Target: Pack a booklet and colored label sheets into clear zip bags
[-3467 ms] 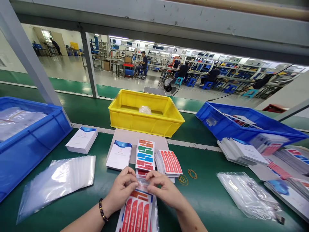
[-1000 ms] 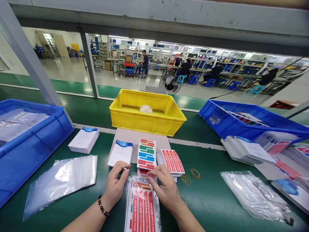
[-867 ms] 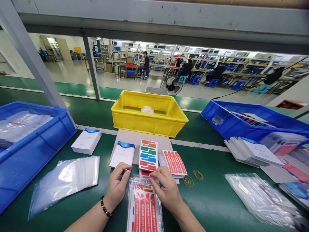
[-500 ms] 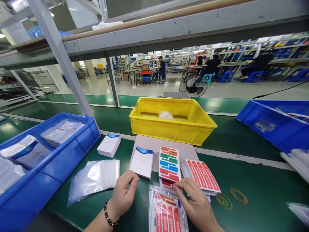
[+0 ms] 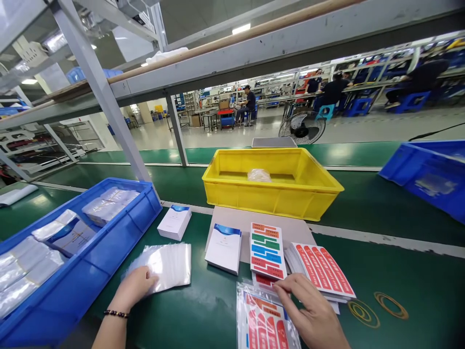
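My left hand (image 5: 136,290) is over the near left part of a pile of clear plastic bags (image 5: 172,264), its fingers closed and pinching at the bags. With thumb and finger together, my right hand (image 5: 308,305) grips the top edge of a clear plastic bag (image 5: 267,320) that has printed sticker sheets inside. Just behind that bag lies a stack of multicoloured sticker sheets (image 5: 268,249). Red sticker sheets (image 5: 323,269) are piled beside my right hand. A stack of white booklets with blue tops (image 5: 223,247) lies between the bags and the stickers.
A second booklet stack (image 5: 175,222) is near a blue bin (image 5: 119,232) of bagged packs. A yellow bin (image 5: 272,198) stands behind the stickers, another blue bin (image 5: 428,179) at right. Rubber bands (image 5: 391,305) lie right. A shelf beam (image 5: 254,53) crosses above; people sit far back.
My left hand has moved left from beside the booklets onto the pile of plastic bags. My right hand stays at the top of the sticker bag. The view has shifted slightly.
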{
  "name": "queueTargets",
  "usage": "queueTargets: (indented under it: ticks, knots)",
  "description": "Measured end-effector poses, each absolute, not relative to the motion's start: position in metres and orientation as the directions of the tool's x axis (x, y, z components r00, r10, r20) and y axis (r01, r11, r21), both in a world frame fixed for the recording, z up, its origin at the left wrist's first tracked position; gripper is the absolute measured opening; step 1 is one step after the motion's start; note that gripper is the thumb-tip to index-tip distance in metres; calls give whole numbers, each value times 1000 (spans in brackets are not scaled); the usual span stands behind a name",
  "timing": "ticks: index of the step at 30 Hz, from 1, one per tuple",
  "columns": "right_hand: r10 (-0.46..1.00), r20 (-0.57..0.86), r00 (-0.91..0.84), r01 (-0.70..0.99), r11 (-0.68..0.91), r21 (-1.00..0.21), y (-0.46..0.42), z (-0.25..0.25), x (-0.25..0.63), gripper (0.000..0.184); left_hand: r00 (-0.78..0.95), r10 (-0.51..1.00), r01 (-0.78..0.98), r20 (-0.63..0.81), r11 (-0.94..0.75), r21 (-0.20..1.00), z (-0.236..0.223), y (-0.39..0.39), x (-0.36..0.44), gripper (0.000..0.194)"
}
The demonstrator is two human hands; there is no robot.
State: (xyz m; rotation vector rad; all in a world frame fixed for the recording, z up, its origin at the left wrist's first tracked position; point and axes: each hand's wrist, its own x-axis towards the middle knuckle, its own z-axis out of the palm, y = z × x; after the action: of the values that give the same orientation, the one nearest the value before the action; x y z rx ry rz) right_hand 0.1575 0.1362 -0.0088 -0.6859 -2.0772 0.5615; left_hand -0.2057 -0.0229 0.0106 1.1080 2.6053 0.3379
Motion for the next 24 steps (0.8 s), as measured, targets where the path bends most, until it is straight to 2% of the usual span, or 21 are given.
queueTargets:
  ticks: [5,9,13,15,17,18,20,22,24]
  knots:
    - [670,576,-468,250,725,-641,133,-5,155,13,-633,745,669,-209,663,336,14,-19,-200,24]
    - [704,521,-484,217,673,-707,130,-4,151,18,-555,812,699,-182,573,428,29,-6,-171,26]
    - [705,354,-615,110,521,-846,120,-12,142,35,-384,911,713,-154,398,578,35,17,-114,30]
    - [695,233,-680,68,376,-924,113,-19,136,37,-288,947,751,-138,313,581,35,28,-83,31]
    - [696,128,-707,97,275,-957,107,-25,132,44,-189,977,800,-102,214,560,32,39,-56,31]
    - [708,106,-699,138,279,-950,106,-27,131,47,-142,986,813,-87,166,557,31,44,-46,31]
    - [728,154,-668,216,388,-896,105,-31,131,42,-74,994,800,-77,105,591,28,54,-31,33]
    - [714,261,-650,264,534,-803,107,-33,133,39,-38,993,709,-108,103,697,24,64,-22,34]
    - [672,343,-657,282,640,-715,110,-34,136,41,-34,987,498,-159,155,853,20,74,-17,36]
